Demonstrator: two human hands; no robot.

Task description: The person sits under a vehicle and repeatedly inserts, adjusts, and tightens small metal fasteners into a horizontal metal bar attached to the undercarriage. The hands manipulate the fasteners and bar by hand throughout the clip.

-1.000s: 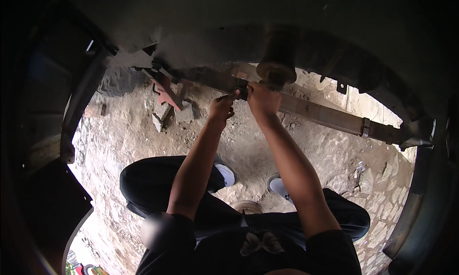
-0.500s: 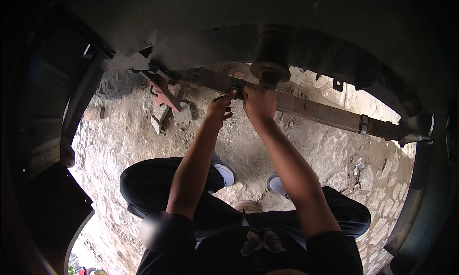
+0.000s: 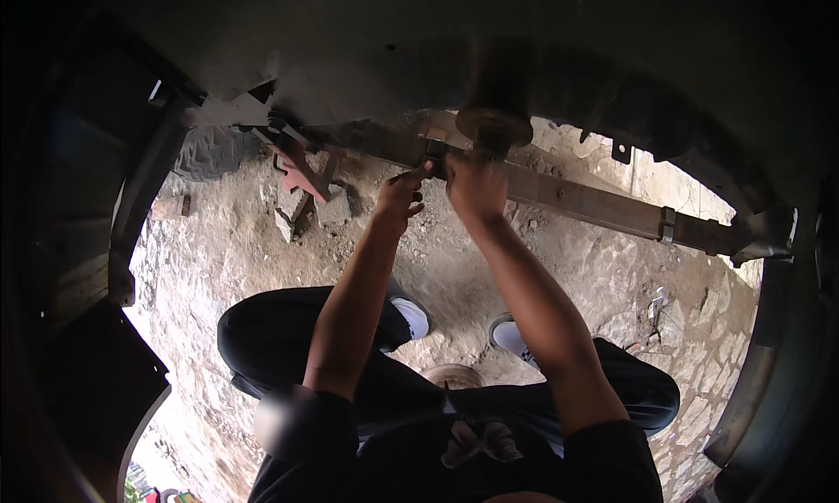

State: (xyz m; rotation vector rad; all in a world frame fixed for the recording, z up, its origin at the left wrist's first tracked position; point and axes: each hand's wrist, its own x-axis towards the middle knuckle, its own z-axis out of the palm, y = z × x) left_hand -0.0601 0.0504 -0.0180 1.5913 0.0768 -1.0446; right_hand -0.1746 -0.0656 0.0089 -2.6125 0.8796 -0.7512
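A long rusty leaf spring [image 3: 603, 205] runs across beneath a dark vehicle body, lower at its right end. Both hands are raised to its middle, by a dark metal clamp [image 3: 435, 150] around the leaves. My left hand [image 3: 401, 195] is at the clamp's lower left, thumb and forefinger against it and the other fingers curled. Just right of it, my right hand [image 3: 477, 188] is closed at the spring's edge, slightly smeared by motion. What either hand grips is hidden. Above my right hand hangs a rounded bump stop [image 3: 494, 129].
A second clamp [image 3: 668, 225] wraps the spring's right part. Left of my hands stand a red metal stand [image 3: 301, 173], broken concrete blocks [image 3: 332, 206] and a knobbly tyre [image 3: 210, 153]. The dark wheel arch curves around overhead. Rough stone ground [image 3: 594, 293] lies under my feet.
My right hand has shifted very slightly at the spring and is more blurred now. My left hand stays at the clamp. The view has moved a little.
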